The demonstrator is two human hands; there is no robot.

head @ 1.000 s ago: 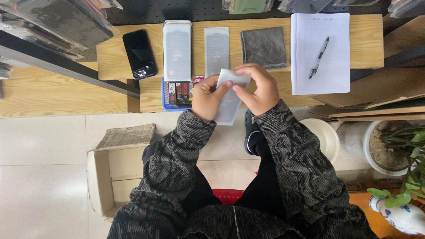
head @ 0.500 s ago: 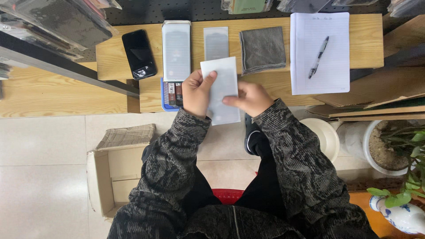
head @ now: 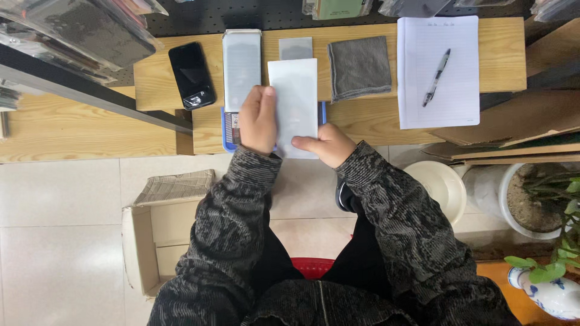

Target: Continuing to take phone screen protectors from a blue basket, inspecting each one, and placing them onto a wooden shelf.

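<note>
While both hands grip it, the white sleeve (head: 294,102) lies flat above the surface (head: 368,121). Left hand (head: 258,121) clamps its left edge; right hand (head: 326,145) pinches its bottom edge. Black phone (head: 191,75) lies left of the left hand.

Blue tray (head: 227,130) mostly covered by the left hand (head: 258,121) and the white sheet (head: 294,99), with only its left end and a sliver of right edge showing. Grey slip (head: 295,47) hidden below its top strip by that sheet. White and blue vase (head: 553,296) cut off at the right edge; print on the notepad (head: 436,72) too small to tell.
</note>
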